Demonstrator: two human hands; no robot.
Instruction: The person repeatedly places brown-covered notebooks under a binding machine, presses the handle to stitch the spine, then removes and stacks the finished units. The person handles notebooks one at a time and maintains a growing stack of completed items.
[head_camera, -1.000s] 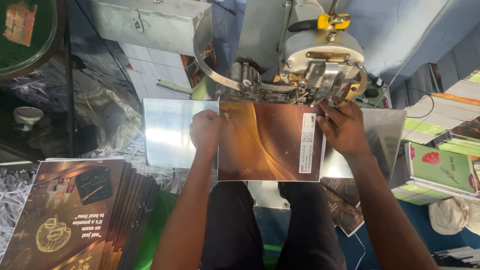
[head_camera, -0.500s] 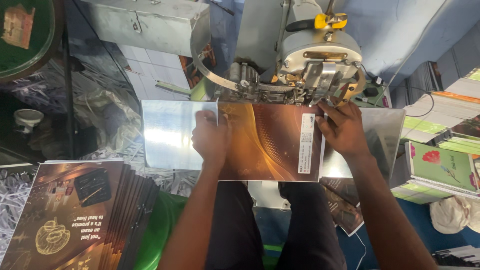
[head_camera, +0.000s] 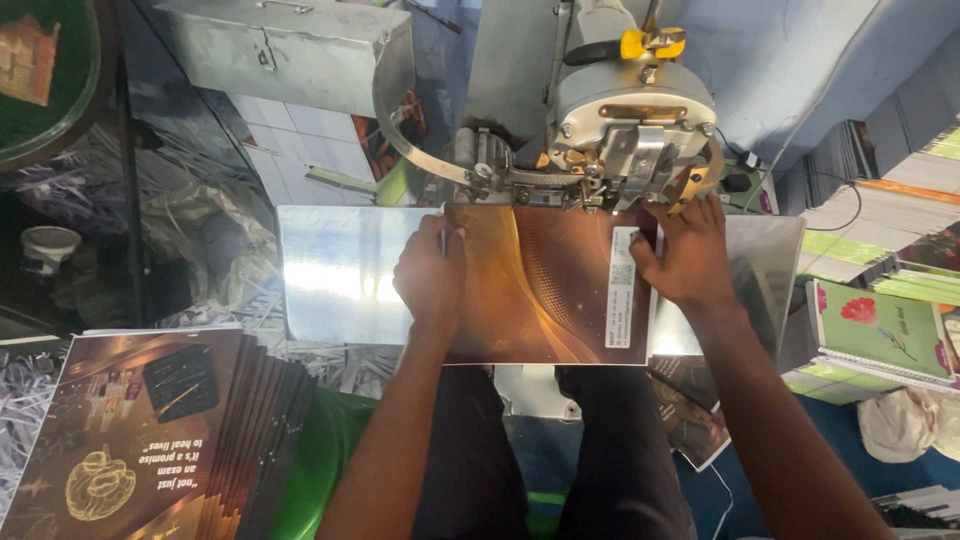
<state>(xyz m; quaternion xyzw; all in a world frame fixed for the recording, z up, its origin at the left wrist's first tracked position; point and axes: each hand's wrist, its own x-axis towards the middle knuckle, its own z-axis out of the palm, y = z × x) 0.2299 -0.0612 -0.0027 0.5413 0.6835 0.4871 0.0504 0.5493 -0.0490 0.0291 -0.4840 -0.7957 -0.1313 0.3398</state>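
Both hands lie flat on a brown glossy booklet (head_camera: 545, 285). The left hand (head_camera: 430, 275) presses its left edge with fingers spread, and the right hand (head_camera: 680, 255) pins its right end beside a white label strip (head_camera: 622, 290); neither closes around it. The booklet rests on a shiny metal plate (head_camera: 340, 270), its far edge under the grey machine head (head_camera: 625, 120). It looks light, thin, bendy and slick, best held by flat palms near the edges. A stack of similar booklets (head_camera: 150, 430) sits lower left.

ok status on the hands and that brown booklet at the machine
Left hand and right hand flat on brown booklet. Booklet's top edge under stitching machine head. Nothing in the way.
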